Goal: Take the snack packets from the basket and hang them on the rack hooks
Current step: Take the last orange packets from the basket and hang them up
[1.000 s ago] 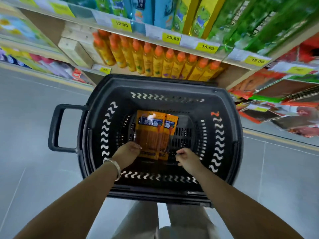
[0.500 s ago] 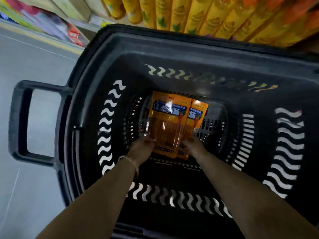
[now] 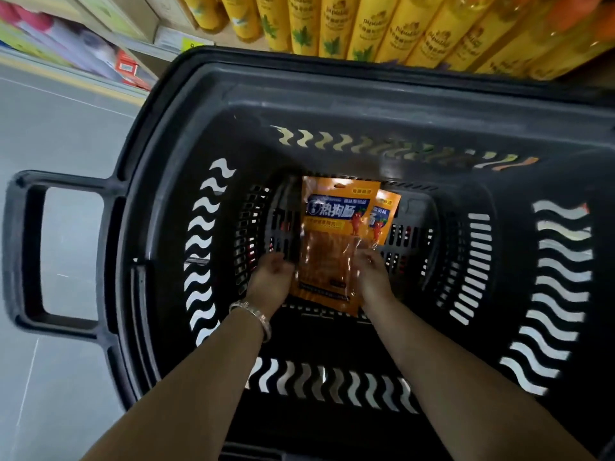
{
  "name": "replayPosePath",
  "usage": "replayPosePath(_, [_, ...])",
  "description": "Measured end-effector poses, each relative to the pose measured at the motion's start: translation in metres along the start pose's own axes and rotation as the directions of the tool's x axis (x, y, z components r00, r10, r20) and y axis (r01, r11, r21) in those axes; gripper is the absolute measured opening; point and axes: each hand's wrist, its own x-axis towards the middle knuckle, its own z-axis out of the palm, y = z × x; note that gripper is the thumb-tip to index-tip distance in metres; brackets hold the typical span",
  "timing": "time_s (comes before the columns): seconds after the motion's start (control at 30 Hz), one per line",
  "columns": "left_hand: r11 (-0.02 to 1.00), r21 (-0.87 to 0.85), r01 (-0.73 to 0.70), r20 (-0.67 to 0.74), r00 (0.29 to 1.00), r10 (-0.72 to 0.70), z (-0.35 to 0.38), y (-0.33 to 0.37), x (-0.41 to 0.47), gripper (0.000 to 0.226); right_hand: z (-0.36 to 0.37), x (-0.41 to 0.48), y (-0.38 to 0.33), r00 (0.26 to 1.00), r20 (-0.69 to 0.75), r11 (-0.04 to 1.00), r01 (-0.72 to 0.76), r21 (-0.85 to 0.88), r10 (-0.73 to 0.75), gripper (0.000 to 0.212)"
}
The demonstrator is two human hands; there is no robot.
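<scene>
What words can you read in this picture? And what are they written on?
"热狗肠": big white characters on the blue band of the top snack packet.
"肠": the only big character showing on the second packet, which lies mostly under the first.
Small print on both packets: too small to read.
Curly brand word on the yellow bottles: too blurred to read for sure.
Shelf tag: blurred, unreadable.

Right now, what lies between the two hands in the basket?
Two overlapping snack packets lie on the floor of the basket, between the left hand and the right hand, as the head view shows.
</scene>
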Motion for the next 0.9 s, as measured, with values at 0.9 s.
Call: replayPosePath(0.9, [0.99,0.0,-0.143,-0.115,0.983,0.142,-0.011,0.019,0.002,0.025,-0.026,0.053,-0.007,0.99,-0.138,0.992,-0.009,-0.122,-0.008,0.02])
